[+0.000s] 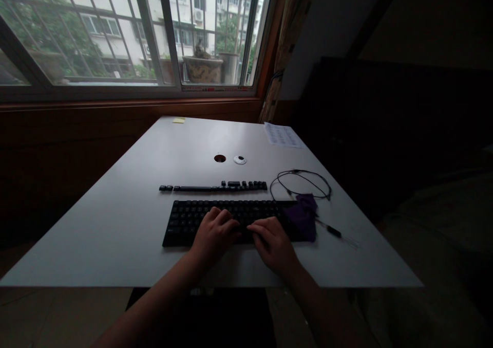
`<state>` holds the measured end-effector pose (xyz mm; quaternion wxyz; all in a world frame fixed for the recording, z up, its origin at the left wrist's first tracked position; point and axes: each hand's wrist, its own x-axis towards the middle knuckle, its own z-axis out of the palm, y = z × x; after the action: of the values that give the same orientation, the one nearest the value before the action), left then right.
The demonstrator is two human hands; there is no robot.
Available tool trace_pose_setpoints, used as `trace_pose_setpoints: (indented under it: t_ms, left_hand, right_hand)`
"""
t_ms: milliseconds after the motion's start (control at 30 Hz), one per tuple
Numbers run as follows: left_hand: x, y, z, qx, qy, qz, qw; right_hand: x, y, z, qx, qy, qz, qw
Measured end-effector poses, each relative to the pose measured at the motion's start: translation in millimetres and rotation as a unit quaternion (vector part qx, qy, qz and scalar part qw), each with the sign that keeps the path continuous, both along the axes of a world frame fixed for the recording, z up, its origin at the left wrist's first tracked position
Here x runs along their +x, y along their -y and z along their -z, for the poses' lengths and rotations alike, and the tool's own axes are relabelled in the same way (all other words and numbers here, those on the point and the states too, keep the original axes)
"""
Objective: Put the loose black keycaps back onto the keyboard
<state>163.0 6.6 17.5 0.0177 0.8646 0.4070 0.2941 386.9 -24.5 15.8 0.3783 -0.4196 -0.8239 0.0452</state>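
Observation:
A black keyboard (183, 224) lies flat on the table, its lower right part short of keys or too dark to make out. My left hand (216, 229) rests over its middle, fingers curled down and together at the lower rows. Just right of it, my right hand (272, 239) pinches at the keyboard's front part; whatever sits between thumb and fingers is hidden. Loose black keycaps (194, 188) stand in a row behind the keyboard, with a few more (233, 183) behind them. A purple cloth (304, 219) covers the keyboard's right end.
Right of the cloth lies a thin tool with a black handle (333, 231). A coiled black cable (327, 186) sits behind it. The white table (127, 199) has a round hole (220, 159) beside a white disc (240, 160). Printed paper (284, 135) and yellow notes (178, 120) lie at the back.

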Motion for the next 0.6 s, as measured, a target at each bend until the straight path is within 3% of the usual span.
trace_pose_setpoints:
  t_ms: [267,400,600]
  left_hand:
    - [-17,3,-11.7,-0.029,0.039,-0.013,0.999]
    - [-60,6,-10.6,-0.017,0.06,-0.056,0.996]
    - [-140,12,9.9,-0.024,0.058,-0.136,0.989]
  right_hand:
    - [-3,3,-1,0.011,0.08,0.017,0.997]
    - [-4,4,0,0.025,0.126,0.016,0.992]
    - [-4,1,6,0.036,0.136,0.023,0.99]
